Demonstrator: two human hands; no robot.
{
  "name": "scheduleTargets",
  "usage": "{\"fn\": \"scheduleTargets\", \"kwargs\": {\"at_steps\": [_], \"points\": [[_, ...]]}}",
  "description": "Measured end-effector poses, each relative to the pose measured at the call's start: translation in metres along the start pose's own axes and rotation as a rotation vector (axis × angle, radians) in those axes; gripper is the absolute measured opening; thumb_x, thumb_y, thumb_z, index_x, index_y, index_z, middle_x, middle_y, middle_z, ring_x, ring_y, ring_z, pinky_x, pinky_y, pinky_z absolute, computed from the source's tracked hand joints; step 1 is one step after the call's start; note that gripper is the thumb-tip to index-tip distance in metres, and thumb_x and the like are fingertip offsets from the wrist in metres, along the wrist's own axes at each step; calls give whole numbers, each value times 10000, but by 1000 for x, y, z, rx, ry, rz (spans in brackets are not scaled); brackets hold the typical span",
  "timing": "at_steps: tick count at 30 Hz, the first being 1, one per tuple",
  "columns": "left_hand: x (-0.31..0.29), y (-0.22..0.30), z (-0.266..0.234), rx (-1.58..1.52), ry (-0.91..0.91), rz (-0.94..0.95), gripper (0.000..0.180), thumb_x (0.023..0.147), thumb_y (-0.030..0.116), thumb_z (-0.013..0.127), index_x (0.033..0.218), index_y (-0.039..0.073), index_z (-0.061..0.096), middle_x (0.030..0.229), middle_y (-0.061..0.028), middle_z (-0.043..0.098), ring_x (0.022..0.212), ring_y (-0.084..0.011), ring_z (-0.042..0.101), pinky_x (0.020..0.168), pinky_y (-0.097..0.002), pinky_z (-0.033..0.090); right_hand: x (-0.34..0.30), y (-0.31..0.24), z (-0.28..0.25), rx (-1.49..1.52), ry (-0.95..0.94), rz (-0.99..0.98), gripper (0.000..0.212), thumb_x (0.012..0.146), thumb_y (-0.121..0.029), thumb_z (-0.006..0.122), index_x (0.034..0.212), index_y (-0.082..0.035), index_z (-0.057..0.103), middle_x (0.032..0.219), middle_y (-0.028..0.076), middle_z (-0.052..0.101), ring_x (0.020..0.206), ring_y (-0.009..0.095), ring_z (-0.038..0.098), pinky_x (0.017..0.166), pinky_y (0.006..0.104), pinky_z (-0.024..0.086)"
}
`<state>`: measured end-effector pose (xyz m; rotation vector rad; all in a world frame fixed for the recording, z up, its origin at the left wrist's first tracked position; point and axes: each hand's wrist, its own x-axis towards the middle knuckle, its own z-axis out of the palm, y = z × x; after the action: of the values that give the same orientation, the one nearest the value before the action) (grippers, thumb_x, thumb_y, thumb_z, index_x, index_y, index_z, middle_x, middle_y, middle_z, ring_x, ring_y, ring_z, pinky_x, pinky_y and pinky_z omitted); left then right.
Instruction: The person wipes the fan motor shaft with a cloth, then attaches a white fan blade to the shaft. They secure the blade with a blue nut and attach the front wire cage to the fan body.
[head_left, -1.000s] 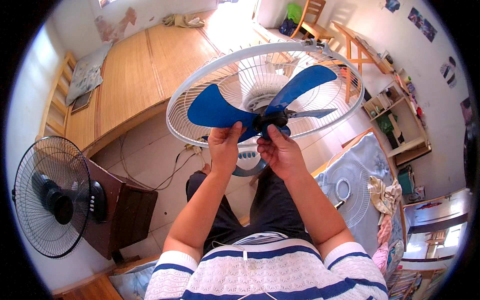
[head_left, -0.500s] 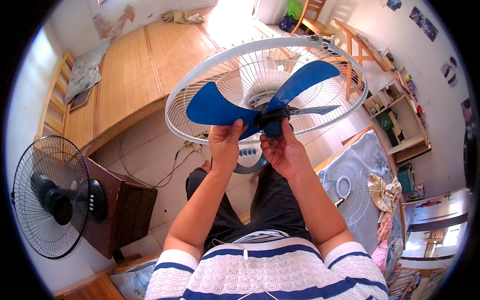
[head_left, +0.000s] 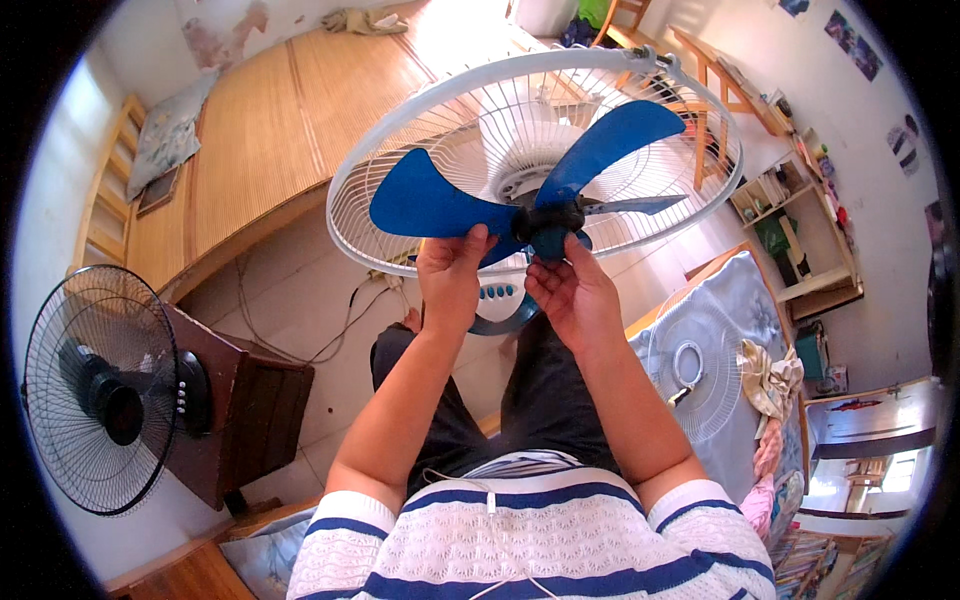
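Far left: a black fan (head_left: 100, 395) with a domed wire guard, on a brown wooden cabinet (head_left: 268, 430). Beyond it, a bed (head_left: 265, 165) covered with a slatted mat. Centre: a white wire rear guard (head_left: 480, 76), its bowl facing the wearer, frames the blue impeller (head_left: 415, 200), of which at least 3 blades show. The left hand (head_left: 452, 278) pinches the root of the leftmost blade, thumb uppermost. Below the guard, a control base (head_left: 497, 292) with blue buttons. Just right of the left hand and apart from it, the right hand (head_left: 575, 292) grips the blue hub cap (head_left: 550, 243) between thumb and curled fingers; the fingers hide its underside, so its seating cannot be told. Far right: a detached wire grille (head_left: 712, 395) on a floral bedcloth (head_left: 735, 300).

Handling, as judged: the impeller looks light and fairly stiff, probably moulded plastic, smooth enough to slip in damp fingers. The thin blade tips would flex or crack first; the thick roots and hub offer the soundest hold. The cap, small and rounded, suits a fingertip grip around its rim.
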<state>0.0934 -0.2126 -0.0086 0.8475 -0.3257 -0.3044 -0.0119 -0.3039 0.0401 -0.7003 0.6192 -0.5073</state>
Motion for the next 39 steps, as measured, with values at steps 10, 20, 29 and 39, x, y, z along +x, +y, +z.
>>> {"fn": "scheduleTargets", "kwargs": {"at_steps": [10,20,29,39], "points": [[-1,4,4,-2,22,-22,163,890,52,615,1050,32,592,977,-63,648,886,-131,617,826,-299,528,-2,-1,-8,-265,-70,-60,406,888,-354,621,1080,-9,526,970,176,629,828,216,633,759,329,537],[-1,2,5,-40,-18,-1,88,887,87,629,972,76,612,954,-37,652,890,-142,625,831,-320,543,8,5,-12,-95,-30,-34,362,871,-330,651,1035,-37,513,854,99,579,814,225,625,708,330,548],[-2,1,2,-33,-15,16,102,884,89,633,981,60,617,962,-47,657,892,-141,626,832,-320,541,4,6,-4,-263,-3,-286,366,790,-210,753,934,-51,457,861,68,546,736,203,606,640,283,527],[0,0,0,-28,18,-12,125,886,86,630,1005,52,617,973,-60,655,890,-149,627,838,-325,540,14,15,-9,-1098,-4,-1192,355,746,-92,735,940,-8,450,1045,164,431,863,238,496,665,310,478]]}}
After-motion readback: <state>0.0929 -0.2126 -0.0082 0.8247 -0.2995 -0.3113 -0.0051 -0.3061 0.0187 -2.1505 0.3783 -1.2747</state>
